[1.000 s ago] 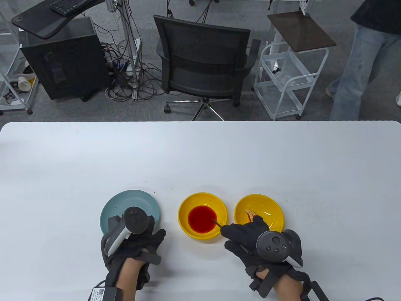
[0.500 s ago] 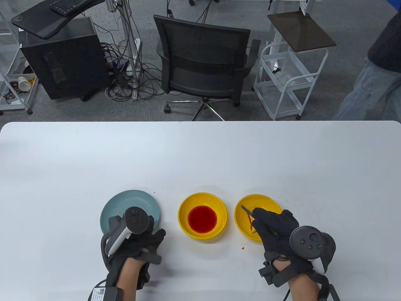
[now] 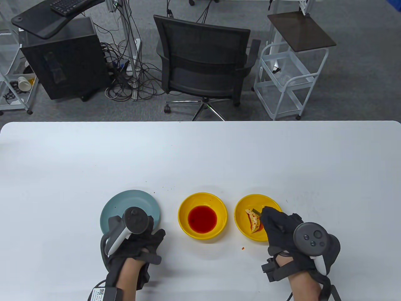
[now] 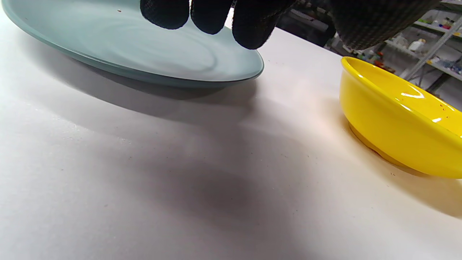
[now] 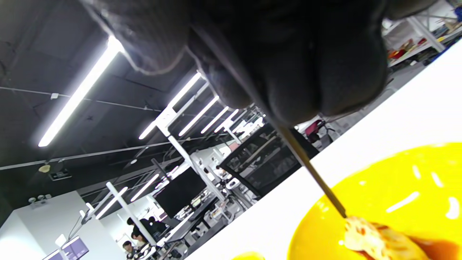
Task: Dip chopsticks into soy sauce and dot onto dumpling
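One pair of chopsticks point(image 5: 310, 169), clamped in the right hand point(image 3: 282, 229), slants down from the fingers point(image 5: 288, 72) at frame top, its tip touching the dumpling point(image 3: 254, 220) in the yellow bowl point(image 3: 269, 200) at lower right; the left hand point(image 3: 134, 238), fingers loosely together, holds nothing.

Two yellow bowls point(image 3: 202, 215) point(image 3: 250, 203), one blue plate point(image 3: 125, 203), one dumpling point(image 3: 253, 220), two hands point(image 3: 138, 243) point(image 3: 282, 229).

Office/lab workspace: office chair point(image 3: 203, 62), PC tower point(image 3: 62, 59), keyboard point(image 3: 67, 6), tangled floor cables point(image 3: 125, 81), wire carts point(image 3: 286, 81); ceiling strip lights point(image 5: 77, 92), shelving.
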A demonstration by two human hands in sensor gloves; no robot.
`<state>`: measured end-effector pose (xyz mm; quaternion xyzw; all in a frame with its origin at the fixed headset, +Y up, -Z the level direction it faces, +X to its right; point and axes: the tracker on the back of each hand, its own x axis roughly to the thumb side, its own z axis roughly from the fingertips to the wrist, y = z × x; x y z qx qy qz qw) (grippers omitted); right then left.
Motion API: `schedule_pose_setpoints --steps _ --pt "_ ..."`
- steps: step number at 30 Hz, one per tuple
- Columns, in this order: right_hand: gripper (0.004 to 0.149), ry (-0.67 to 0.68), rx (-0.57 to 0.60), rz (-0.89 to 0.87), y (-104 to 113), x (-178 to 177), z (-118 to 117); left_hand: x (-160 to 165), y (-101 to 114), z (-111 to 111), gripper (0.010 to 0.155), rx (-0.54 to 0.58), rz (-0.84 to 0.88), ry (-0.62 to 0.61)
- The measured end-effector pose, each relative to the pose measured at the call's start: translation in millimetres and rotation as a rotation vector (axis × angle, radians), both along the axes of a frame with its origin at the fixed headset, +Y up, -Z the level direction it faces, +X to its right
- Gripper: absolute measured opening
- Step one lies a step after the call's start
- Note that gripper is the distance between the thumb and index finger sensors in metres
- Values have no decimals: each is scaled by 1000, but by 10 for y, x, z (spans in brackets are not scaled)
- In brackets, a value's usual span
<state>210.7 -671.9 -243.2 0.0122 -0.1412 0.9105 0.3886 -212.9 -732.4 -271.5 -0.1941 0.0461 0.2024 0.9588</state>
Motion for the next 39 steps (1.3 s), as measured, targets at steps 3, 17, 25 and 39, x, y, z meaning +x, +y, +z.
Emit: schedule_pose_setpoints --steps 3,17,25,39 --pt "55 1 -8 -14 4 25 -3 2 0 0 78 -1 2 0" --pt "55 -26 -10 -41 47 110 16 8 -6 7 78 -22 3 0" --pt "56 4 -29 -12 14 56 0 31 -27 13 78 -60 8 -15" --pt "60 174 -163 43 -150 -119 -87 41 -4 11 78 -26 25 -22"
